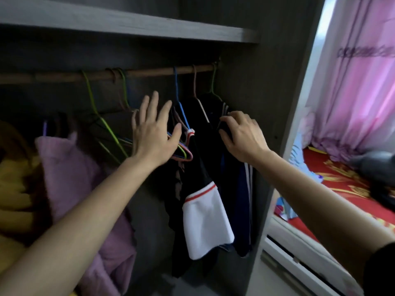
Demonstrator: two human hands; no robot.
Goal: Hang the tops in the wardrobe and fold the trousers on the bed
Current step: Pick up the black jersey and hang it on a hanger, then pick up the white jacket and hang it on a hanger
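Observation:
Inside the dark wardrobe a wooden rail (149, 72) carries several wire hangers. A black top with a white, red-trimmed sleeve (205, 218) hangs from a blue hanger (181, 110). To its right hangs a dark top with white stripes (245, 189). My left hand (154, 131) reaches in with fingers spread and straight, its thumb against a bunch of empty coloured hangers (183, 153). My right hand (241, 133) has its fingers curled on the shoulder of the dark striped top.
A lilac fleece garment (72, 178) and yellow fabric (15, 189) fill the wardrobe's left side. A shelf (128, 24) runs above the rail. To the right stands the bed with a red cover (337, 178), dark clothing (380, 167) on it, and pink curtains (359, 82).

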